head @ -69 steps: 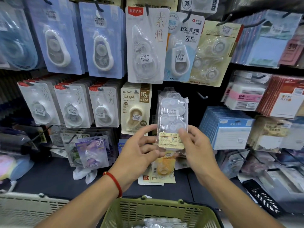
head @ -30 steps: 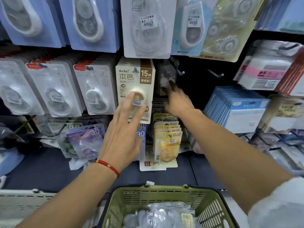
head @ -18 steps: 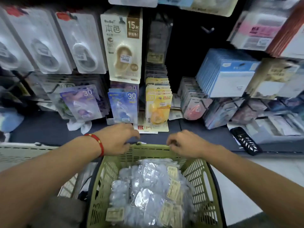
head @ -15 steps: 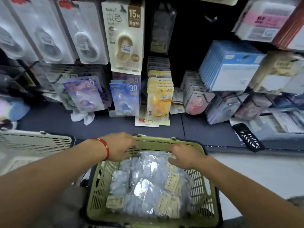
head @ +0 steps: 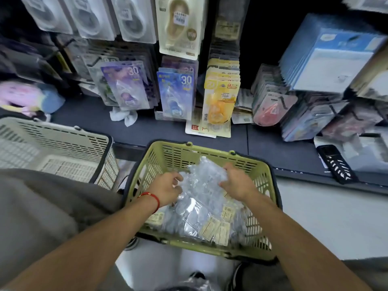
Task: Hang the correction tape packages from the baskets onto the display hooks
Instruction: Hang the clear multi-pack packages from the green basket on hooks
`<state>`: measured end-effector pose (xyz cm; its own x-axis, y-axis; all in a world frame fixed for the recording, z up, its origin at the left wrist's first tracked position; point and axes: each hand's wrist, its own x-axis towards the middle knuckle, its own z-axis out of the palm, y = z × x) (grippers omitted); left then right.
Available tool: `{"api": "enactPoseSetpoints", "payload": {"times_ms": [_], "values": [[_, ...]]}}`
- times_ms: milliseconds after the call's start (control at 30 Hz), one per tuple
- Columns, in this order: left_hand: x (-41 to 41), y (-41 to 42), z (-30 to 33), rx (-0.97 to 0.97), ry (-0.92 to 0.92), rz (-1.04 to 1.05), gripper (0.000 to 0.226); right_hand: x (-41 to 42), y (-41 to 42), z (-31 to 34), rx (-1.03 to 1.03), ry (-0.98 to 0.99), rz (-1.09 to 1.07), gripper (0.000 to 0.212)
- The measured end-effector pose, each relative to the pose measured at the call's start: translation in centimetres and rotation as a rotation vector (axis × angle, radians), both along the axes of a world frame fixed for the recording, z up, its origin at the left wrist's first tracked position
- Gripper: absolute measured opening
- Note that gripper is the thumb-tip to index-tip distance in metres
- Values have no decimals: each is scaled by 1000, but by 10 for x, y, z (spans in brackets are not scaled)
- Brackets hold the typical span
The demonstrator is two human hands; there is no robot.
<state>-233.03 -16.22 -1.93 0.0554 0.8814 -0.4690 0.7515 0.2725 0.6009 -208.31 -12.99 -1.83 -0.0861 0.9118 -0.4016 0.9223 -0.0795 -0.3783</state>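
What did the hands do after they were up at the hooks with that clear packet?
Both hands came down from the display into the green plastic basket. The clear packet they held earlier stayed up on a hook. Now the left hand and right hand grip a clear plastic correction tape package from the top of the pile. The basket and the hanging yellow card packages stayed put.

Green basket (head: 159, 156) open on top; hanging packs (head: 178, 24) crowd display wall above dark shelf (head: 273, 143)
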Motion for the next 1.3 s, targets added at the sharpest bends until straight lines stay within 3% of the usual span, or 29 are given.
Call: {"api": "enactPoseSetpoints", "payload": {"times_ms": [67,167,200,267,367,467,567,667,733,800,900,1033,1133,1200,1300], "values": [[6,2,5,-6,-130,124,33,8,4,16,2,271,-184,26],[21,0,16,-122,-494,278,52,3,-3,37,-93,798,-356,18],[27,-1,19,-189,-628,322,55,-3,-6,40,-151,921,-346,20],[37,-4,22,-256,-852,388,42,-19,-15,38,-239,983,-272,26],[36,-7,15,-221,-880,537,34,-37,-26,23,-166,749,-224,34],[23,-11,1,-201,-637,655,28,-37,-40,-3,5,206,-10,40],[8,-9,-9,-187,-597,807,12,-34,-66,-30,-79,-174,287,63],[-2,-7,-12,-198,-592,866,25,-38,-85,-49,8,-372,421,72],[-2,-8,-12,-196,-604,866,32,-40,-90,-54,44,-376,444,69],[-2,-9,-11,-192,-598,867,38,-41,-90,-53,-57,-212,416,58],[-2,-8,-12,-178,-615,863,26,-38,-82,-44,-190,-41,340,49],[-3,-8,-20,-161,-609,850,24,-37,-82,-46,-242,-195,408,61],[-1,-10,-19,-189,-644,858,51,-35,-84,-53,-244,-261,442,67],[-3,-10,-16,-184,-657,892,62,-29,-80,-53,-300,-207,434,58],[-6,-12,-13,-145,-581,894,38,-9,-74,-49,-406,-30,302,55]]}}
